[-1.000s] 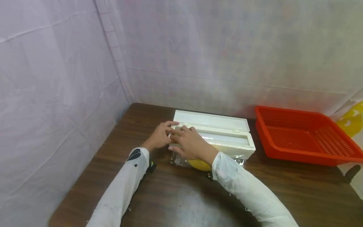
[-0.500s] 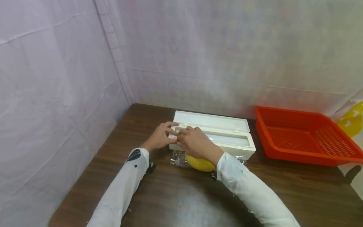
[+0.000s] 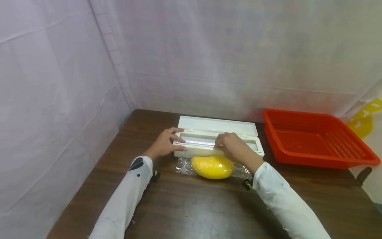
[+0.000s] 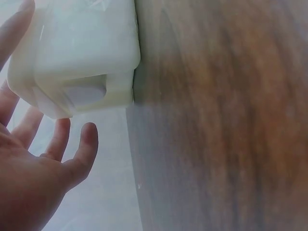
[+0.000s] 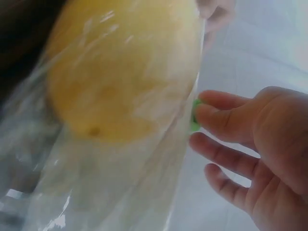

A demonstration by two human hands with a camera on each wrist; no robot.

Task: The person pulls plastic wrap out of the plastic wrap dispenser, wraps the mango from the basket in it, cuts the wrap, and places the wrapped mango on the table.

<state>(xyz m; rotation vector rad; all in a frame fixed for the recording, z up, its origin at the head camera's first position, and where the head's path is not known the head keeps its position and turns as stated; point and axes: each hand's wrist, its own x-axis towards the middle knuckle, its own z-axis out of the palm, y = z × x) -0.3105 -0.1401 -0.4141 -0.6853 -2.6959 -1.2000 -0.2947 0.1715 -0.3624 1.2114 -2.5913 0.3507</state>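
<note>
A white cling film dispenser (image 3: 194, 152) lies near the back of the table, its lid (image 3: 218, 125) flipped back. My left hand (image 3: 162, 144) holds its left end, thumb at the front and fingers over the top. The left wrist view shows the box end (image 4: 86, 43) beside my spread fingers. My right hand (image 3: 234, 146) is over the front edge, right of the middle; in the right wrist view its thumb and forefinger pinch a small green slider (image 5: 195, 118). In front lies a yellow mango (image 3: 212, 167) covered by clear film (image 3: 185, 166) that reaches up to the dispenser.
A red plastic basket (image 3: 316, 159) with a perforated bottom stands right of the dispenser. The brown wooden table (image 3: 191, 205) meets a pale sheet wall (image 3: 223, 73) at the back and left. Something yellow and white (image 3: 362, 124) shows at the right edge.
My right hand has slid rightward along the dispenser's front edge from its left end, uncovering the mango. The left hand stays at the left end. The head view has shifted slightly.
</note>
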